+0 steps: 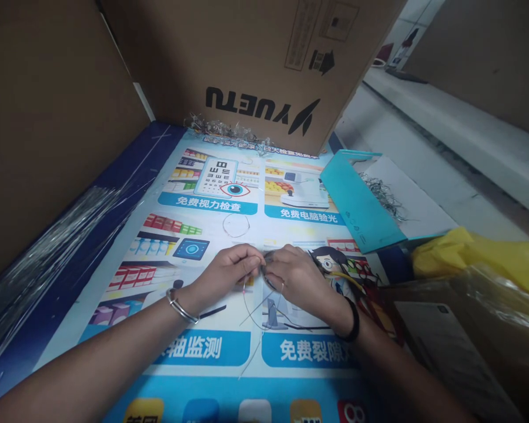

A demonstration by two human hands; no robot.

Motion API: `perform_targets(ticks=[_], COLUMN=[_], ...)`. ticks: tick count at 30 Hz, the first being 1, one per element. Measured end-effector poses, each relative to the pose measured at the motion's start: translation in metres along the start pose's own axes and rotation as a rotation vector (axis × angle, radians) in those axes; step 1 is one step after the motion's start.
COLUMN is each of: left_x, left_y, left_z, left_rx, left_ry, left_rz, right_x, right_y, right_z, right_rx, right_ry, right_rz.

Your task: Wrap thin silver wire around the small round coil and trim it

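Observation:
My left hand (pixel 230 267) and my right hand (pixel 297 275) meet at the middle of a printed poster (pixel 211 346) that covers the work surface. Both pinch a thin loop of wire (pixel 264 265) between their fingertips. Loose wire ends (pixel 258 320) trail from the hands toward me over the poster. A silver bangle is on my left wrist and a black band on my right. Another thin wire ring (pixel 236 225) lies on the poster just beyond my left hand.
A large cardboard box (pixel 255 59) stands at the poster's far edge with clear wrappers (pixel 229 134) at its foot. An open teal box (pixel 365 202) holds a tangle of wires at the right. A bundle of straight wires (pixel 48 247) lies left; yellow plastic (pixel 476 255) right.

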State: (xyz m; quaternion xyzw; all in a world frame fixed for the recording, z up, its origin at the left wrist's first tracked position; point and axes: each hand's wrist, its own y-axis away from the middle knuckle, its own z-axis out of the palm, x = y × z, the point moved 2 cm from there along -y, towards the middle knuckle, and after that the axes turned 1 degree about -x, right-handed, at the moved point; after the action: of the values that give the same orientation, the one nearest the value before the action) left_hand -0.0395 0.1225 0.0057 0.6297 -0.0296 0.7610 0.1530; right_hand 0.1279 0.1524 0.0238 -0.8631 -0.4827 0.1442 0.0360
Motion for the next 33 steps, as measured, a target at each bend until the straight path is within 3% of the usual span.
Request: perform_targets(ticks=[6, 16, 25, 29, 33], left_x=[-0.002, -0.004, -0.001, -0.001, -0.002], left_y=[0.000, 0.000, 0.001, 0.001, 0.005], left_z=[-0.001, -0.001, 0.000, 0.001, 0.006], left_rx=[-0.002, 0.002, -0.004, -0.002, 0.027], left_ry=[-0.021, 0.008, -0.043, -0.057, -0.148], left_rz=[0.015, 0.014, 0.011, 0.021, 0.028], right_x=[0.002, -0.001, 0.003, 0.011, 0.019], right_y=[-0.004, -0.013, -0.008, -0.003, 0.006], right_z=[0.007, 0.007, 0.009, -0.005, -0.017], right_rx=[0.020, -0.083, 0.010, 0.097, 0.226], right_ry=[0.025, 0.108, 0.081, -0.202, -0.793], right_rz=[0.008, 0.099, 0.094, 0.144, 0.397])
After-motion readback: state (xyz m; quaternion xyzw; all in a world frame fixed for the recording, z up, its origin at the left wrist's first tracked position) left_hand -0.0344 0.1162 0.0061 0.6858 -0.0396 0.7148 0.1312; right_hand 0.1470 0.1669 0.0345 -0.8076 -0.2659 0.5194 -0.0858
